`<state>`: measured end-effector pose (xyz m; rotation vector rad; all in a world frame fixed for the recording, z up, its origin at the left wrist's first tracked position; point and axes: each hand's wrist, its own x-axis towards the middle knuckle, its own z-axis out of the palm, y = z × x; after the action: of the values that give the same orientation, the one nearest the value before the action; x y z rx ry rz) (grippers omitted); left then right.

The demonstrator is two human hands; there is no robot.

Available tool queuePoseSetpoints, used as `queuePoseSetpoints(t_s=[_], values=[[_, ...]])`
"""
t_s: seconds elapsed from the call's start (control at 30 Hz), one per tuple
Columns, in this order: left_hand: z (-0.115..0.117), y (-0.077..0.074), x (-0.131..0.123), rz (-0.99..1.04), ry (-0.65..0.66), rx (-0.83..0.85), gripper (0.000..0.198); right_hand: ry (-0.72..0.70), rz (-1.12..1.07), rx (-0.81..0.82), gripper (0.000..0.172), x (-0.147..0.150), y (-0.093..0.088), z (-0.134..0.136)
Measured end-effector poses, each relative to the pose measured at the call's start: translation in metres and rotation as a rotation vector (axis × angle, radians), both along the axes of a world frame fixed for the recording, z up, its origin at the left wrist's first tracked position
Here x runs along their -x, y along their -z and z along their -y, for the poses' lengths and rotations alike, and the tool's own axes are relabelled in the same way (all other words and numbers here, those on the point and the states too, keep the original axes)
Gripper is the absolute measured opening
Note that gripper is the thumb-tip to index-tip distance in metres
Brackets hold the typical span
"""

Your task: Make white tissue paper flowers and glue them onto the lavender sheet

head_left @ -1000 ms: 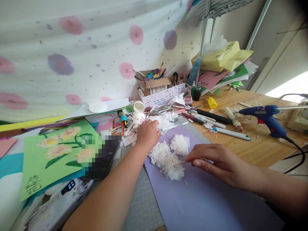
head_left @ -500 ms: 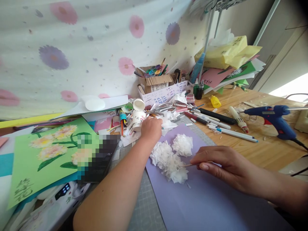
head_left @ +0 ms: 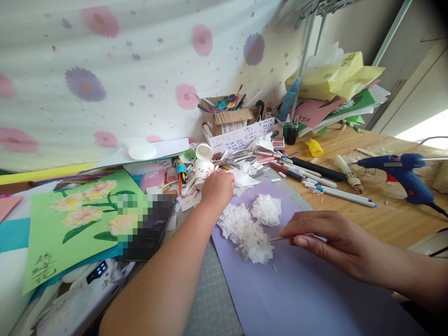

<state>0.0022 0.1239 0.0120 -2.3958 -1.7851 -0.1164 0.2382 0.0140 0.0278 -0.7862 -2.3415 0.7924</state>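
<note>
White crinkled paper flowers [head_left: 245, 231] sit in a cluster on a purple sheet [head_left: 280, 289], with one rounder tuft standing a little apart at the upper right. My right hand [head_left: 325, 238] pinches a thin stick [head_left: 276, 239], its tip beside the flowers' right edge. Farther off, my left hand [head_left: 220, 186] reaches to a heap of white tissue pieces [head_left: 244, 176], beside a paper cup [head_left: 203, 171]. Its fingers are curled, and what they hold is hidden behind the hand.
A blue glue gun [head_left: 399, 168] lies on the wooden table at right, near several pens [head_left: 343, 192]. A cardboard box [head_left: 231, 120] of brushes stands at the back. Left lie a green flower picture [head_left: 70, 247], a dark phone-like object [head_left: 150, 233] and a grey cutting mat [head_left: 213, 294].
The view has shifted slightly. My right hand and its stick have drawn back a little to the right of the flowers. My left hand stays by the tissue heap.
</note>
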Motion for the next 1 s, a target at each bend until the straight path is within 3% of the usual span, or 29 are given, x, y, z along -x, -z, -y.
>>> queuePoseSetpoints(t_s=[0.6, 1.0], values=[[0.075, 0.006, 0.018, 0.290, 0.002, -0.027, 0.011, -0.007, -0.008, 0.007, 0.022, -0.001, 0.003, -0.001], [0.064, 0.008, 0.028, 0.455, -0.052, -0.058, 0.016, -0.002, 0.006, 0.041, 0.021, 0.002, 0.009, -0.002]])
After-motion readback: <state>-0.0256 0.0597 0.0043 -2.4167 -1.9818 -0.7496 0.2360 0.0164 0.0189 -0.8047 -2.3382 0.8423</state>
